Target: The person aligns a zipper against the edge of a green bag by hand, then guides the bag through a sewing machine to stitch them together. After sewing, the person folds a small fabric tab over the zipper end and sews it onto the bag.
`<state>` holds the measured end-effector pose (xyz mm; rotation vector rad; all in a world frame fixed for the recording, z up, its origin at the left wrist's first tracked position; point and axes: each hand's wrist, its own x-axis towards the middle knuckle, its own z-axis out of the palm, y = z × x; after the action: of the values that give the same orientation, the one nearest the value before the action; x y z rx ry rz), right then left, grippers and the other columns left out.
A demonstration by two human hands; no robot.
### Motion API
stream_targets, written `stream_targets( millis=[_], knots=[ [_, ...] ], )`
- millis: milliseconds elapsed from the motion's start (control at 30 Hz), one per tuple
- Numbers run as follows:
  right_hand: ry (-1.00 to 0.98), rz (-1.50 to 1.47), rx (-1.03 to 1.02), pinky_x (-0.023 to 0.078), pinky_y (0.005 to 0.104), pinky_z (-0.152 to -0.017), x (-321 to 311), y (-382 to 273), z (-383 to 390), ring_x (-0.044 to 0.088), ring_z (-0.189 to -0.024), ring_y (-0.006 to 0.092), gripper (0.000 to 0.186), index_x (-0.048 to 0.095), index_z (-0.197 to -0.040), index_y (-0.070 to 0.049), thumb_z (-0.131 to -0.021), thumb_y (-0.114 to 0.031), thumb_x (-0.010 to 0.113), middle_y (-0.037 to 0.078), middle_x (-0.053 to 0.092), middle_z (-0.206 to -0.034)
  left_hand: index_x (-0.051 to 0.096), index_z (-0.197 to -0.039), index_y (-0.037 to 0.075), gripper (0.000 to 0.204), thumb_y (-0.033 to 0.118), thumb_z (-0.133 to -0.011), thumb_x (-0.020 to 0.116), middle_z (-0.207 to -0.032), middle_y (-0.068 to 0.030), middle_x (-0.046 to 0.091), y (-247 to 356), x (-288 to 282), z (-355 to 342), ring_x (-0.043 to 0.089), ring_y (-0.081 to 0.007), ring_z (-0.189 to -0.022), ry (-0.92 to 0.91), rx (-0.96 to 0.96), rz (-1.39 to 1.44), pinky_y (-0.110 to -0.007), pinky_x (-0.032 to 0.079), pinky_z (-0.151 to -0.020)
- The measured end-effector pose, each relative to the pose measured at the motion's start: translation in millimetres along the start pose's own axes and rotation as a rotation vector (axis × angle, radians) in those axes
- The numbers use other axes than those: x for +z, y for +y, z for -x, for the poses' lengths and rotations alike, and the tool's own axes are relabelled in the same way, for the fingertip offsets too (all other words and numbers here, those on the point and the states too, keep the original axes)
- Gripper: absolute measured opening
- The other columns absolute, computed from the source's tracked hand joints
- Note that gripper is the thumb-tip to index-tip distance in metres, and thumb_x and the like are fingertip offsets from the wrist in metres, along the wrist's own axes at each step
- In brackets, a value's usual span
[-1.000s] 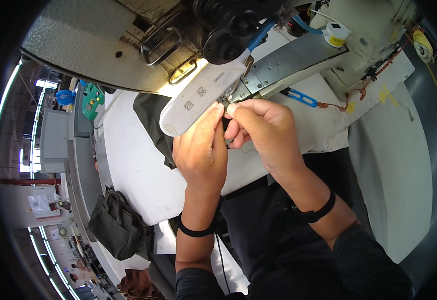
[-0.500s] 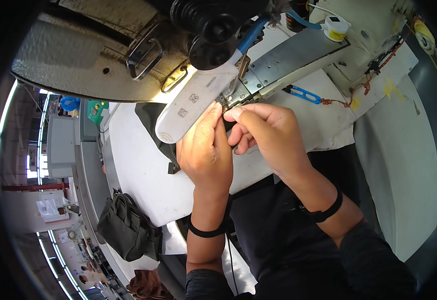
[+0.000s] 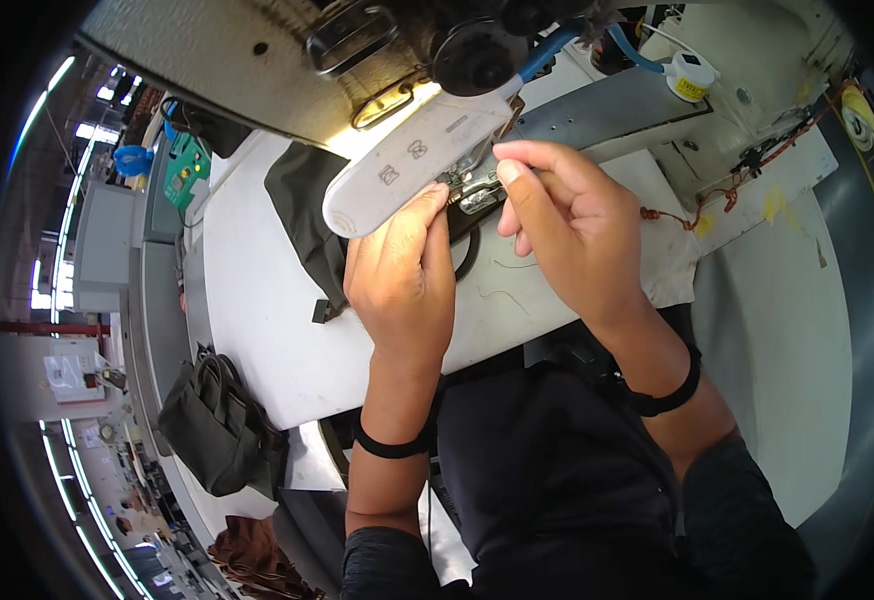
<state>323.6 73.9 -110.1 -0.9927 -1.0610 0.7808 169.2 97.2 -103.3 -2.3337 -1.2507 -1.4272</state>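
My left hand (image 3: 402,275) is at the needle area of a sewing machine (image 3: 287,70), its fingers pressed together beside the metal presser foot (image 3: 482,196). What its fingertips hold, if anything, is hidden or too small to make out. Right of the foot, my right hand (image 3: 582,230) is raised in a pinch, thumb against forefinger; anything between them is too fine to see. Dark olive fabric (image 3: 302,205) lies left of and under my left hand, with a dark loop between the hands. A white lamp (image 3: 417,150) on a blue arm hangs above my left fingers.
Loose threads (image 3: 502,298) lie on the white tabletop (image 3: 257,330). A dark olive bag (image 3: 222,430) is at the left, above a brown bundle (image 3: 257,555). A small white bottle (image 3: 692,75) with a yellow label stands at the back right, near a red cord (image 3: 712,205).
My right hand has moved right and up, away from my left, keeping its pinch. The presser foot and loose threads now show between them. The view has shifted; blue thread snips are now hidden.
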Motion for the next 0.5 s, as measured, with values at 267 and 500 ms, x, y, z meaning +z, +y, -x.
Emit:
stream_targets(
  millis=[267,500],
  knots=[
    [-0.113,0.09,0.058,0.05,0.0237,-0.055,-3.2,-3.1,-16.8,0.067,-0.061,0.0074,0.016,0.073,-0.107,0.001,-0.103,-0.014,0.068,0.005,0.07,-0.07,0.077,-0.098,0.001,0.015,-0.009,-0.086,0.076,-0.099,-0.012,0.08,2.9,-8.8,-8.0,0.076,-0.0268,-0.092,-0.085,0.079,-0.072,-0.035,0.059,-0.085],
    [-0.125,0.038,0.103,0.047,0.0217,-0.053,-1.9,-7.4,-19.3,0.059,-0.055,0.0052,0.018,0.074,-0.105,0.005,-0.103,-0.011,0.066,0.004,0.071,-0.068,0.078,-0.097,0.001,0.014,-0.008,-0.086,0.077,-0.099,-0.0121,0.08,6.7,-1.5,-6.8,0.076,-0.0264,-0.092,-0.037,0.026,-0.078,-0.034,0.058,-0.084]
  ],
)
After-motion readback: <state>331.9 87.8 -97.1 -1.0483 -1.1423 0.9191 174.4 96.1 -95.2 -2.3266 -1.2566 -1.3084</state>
